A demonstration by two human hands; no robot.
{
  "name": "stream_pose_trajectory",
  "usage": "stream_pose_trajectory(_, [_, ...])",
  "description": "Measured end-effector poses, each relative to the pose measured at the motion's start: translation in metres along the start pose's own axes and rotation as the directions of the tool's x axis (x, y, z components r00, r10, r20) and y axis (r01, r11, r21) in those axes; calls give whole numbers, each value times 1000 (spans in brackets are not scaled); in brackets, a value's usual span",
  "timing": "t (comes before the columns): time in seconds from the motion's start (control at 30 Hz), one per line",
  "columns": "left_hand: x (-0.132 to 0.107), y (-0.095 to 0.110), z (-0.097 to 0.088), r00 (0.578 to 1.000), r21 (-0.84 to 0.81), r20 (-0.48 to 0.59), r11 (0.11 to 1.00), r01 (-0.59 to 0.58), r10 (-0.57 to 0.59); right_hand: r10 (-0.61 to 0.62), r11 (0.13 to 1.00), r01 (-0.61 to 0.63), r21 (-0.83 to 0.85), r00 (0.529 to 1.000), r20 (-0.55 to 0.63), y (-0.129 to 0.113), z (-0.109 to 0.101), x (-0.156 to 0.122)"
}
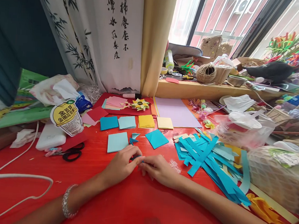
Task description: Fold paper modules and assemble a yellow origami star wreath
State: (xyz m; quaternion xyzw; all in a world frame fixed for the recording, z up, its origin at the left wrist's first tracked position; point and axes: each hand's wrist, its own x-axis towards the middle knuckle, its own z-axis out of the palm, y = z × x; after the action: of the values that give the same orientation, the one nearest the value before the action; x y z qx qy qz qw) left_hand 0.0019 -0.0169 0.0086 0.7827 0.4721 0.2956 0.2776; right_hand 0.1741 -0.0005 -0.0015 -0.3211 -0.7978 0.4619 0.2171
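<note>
My left hand (122, 164) and my right hand (158, 169) meet at the middle of the red table (122, 205), fingertips pinched together on a small blue paper piece (138, 158) pressed against the tabletop; most of it is hidden under the fingers. A bracelet sits on my left wrist. Just beyond the hands lie a light blue paper square (118, 142), a small folded blue piece (134, 138) and a darker blue square (157, 138).
A heap of blue paper strips (210, 160) lies to the right. Black scissors (71, 152) and a white box (50, 136) sit left, with white cables. Stacked coloured squares, a purple sheet (176, 112) and a folded paper star (139, 104) lie farther back; cluttered windowsill behind.
</note>
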Motion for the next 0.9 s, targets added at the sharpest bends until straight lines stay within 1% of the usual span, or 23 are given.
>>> stream_pose_trajectory(0.07, [-1,0,1,999,26,26,999,-40,40,-16,999,17,-27,1000,20,1,0,0])
stream_pose_trajectory(0.13, [-2,-1,2,998,44,19,997,-62,61,-27,999,29,-43,998,50,2,0,0])
stream_pose_trajectory(0.2, [-3,0,3,999,44,-4,998,-48,48,-40,998,44,-54,997,69,3,0,0])
stream_pose_trajectory(0.27, [-2,0,2,1000,35,-12,999,-18,18,-52,996,56,-66,997,63,3,0,-1])
stream_pose_trajectory(0.43, [-1,2,3,998,-3,64,1000,0,0,-31,995,38,-96,997,67,1,0,-3])
stream_pose_trajectory(0.57, [-2,3,2,999,18,42,999,30,-31,-48,985,65,-162,993,108,1,0,-3])
stream_pose_trajectory(0.63, [-1,3,-1,997,13,65,999,38,-39,-52,988,69,-141,992,119,1,-1,-3])
stream_pose_trajectory(0.7, [-1,3,-4,996,4,90,1000,16,-16,-44,996,52,-72,992,114,3,-1,-2])
stream_pose_trajectory(0.77, [-1,2,-5,997,20,78,1000,-5,3,-38,999,41,-29,994,103,4,-2,-2])
stream_pose_trajectory(0.9, [0,-2,-2,998,56,59,998,-21,18,-46,999,47,-13,997,65,6,-3,-1])
